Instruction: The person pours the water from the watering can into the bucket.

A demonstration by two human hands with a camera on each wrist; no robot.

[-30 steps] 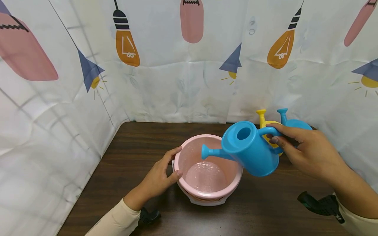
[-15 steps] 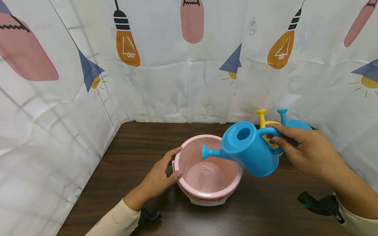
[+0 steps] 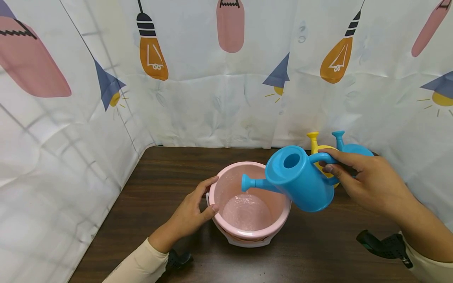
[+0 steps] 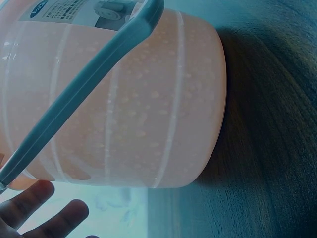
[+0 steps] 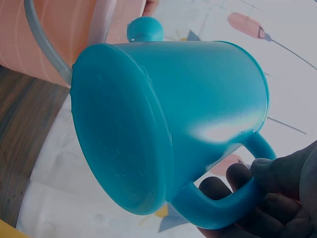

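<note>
My right hand (image 3: 371, 181) grips the handle of a blue watering can (image 3: 304, 184), which is tilted left above a pink bucket (image 3: 247, 234). Its spout end hangs over the bucket's opening, and a faint trickle of water shows below it. Rippled, glinting water (image 3: 245, 212) lies shallow on the bucket floor. My left hand (image 3: 187, 216) rests on the bucket's left rim, thumb and fingers spread. In the left wrist view, two fingers (image 4: 59, 218) stretch out beside the bucket wall (image 4: 143, 109). The right wrist view shows fingers and thumb around the can's handle (image 5: 218, 210).
Behind my right hand stand a yellow watering can (image 3: 313, 137) and another blue watering can (image 3: 357, 148), both partly hidden. A dark wooden table (image 3: 159, 177) carries everything. White printed curtain (image 3: 212, 110) surrounds its back and sides. The bucket's pale carrying handle (image 4: 84, 94) hangs against its outside.
Both hands, the watering can and the bucket hold their places. Only the ripples and glints on the water in the bucket differ.
</note>
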